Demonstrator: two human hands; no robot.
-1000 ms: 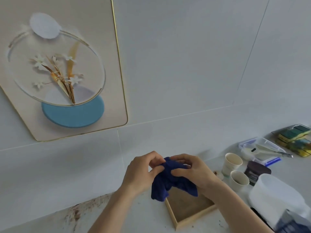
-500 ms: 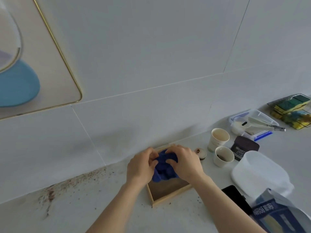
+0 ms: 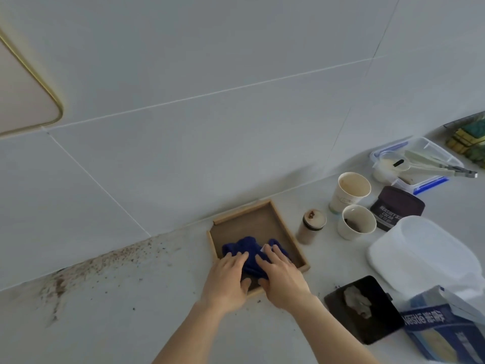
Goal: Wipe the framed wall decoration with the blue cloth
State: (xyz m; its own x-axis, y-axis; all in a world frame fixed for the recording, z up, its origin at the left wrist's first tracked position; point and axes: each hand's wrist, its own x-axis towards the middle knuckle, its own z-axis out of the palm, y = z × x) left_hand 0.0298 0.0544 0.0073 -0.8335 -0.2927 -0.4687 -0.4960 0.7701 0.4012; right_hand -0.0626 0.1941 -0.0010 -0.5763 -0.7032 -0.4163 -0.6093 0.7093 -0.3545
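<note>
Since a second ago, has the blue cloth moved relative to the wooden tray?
Yes. The blue cloth has come down: it was held bunched in the air above the wooden tray's near corner, and now lies inside it under both hands.

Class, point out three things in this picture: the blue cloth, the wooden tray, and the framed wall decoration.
blue cloth [image 3: 244, 246]: head view, on the bunched fold above the left fingers.
wooden tray [image 3: 245, 214]: head view, on its far rim.
framed wall decoration [image 3: 23, 101]: head view, on the beige panel inside its gold corner.
</note>
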